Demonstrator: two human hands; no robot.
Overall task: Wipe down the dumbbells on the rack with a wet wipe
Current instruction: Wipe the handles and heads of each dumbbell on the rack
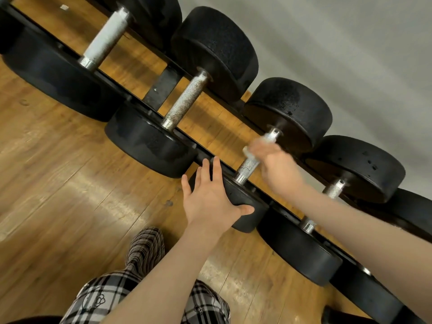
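A person's right hand (272,160), blurred, wraps a wet wipe (251,152) around a racked dumbbell (287,115) handle; flat left hand (210,197) steadies its near head. Best to rub firmly along the knurling.

Wood-plank floor (58,183) w/ glare streaks & a few dark scuffs. Plain grey wall (350,43) top right. Plaid black/white trousers (140,265) at bottom, w/ a small printed figure on the fabric.
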